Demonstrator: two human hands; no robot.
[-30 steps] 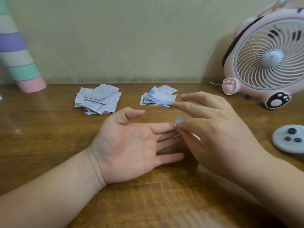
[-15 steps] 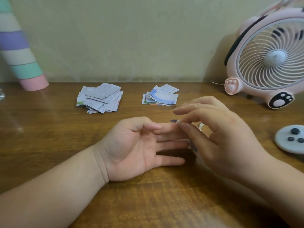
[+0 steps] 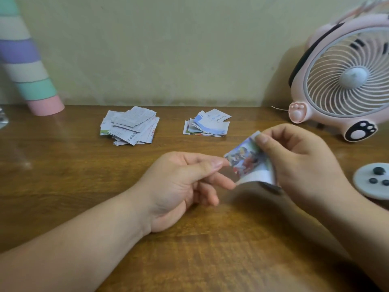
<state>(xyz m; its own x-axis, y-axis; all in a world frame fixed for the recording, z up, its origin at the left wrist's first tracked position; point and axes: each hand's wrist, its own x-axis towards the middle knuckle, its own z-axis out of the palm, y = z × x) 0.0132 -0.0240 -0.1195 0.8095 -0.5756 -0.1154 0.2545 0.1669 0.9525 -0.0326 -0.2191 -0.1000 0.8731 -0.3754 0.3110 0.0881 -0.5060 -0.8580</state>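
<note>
A small paper piece (image 3: 246,160) with a colourful printed picture is held above the wooden table (image 3: 63,175), curled at its lower edge. My left hand (image 3: 181,186) pinches its left corner between thumb and forefinger. My right hand (image 3: 299,165) pinches its upper right edge, thumb on the printed side, other fingers behind it. Two heaps of cut paper lie near the wall: a left pile (image 3: 130,126) of mostly white printed slips and a right pile (image 3: 207,123) of white and blue pieces.
A pink fan (image 3: 345,81) with paw-shaped feet stands at the back right. A round grey disc (image 3: 372,180) with dark buttons lies at the right edge. A pastel striped cone (image 3: 27,66) leans at the back left.
My left hand turned from an open palm to a pinch. The paper piece, earlier nearly hidden between the fingers, is now lifted and spread open between both hands.
</note>
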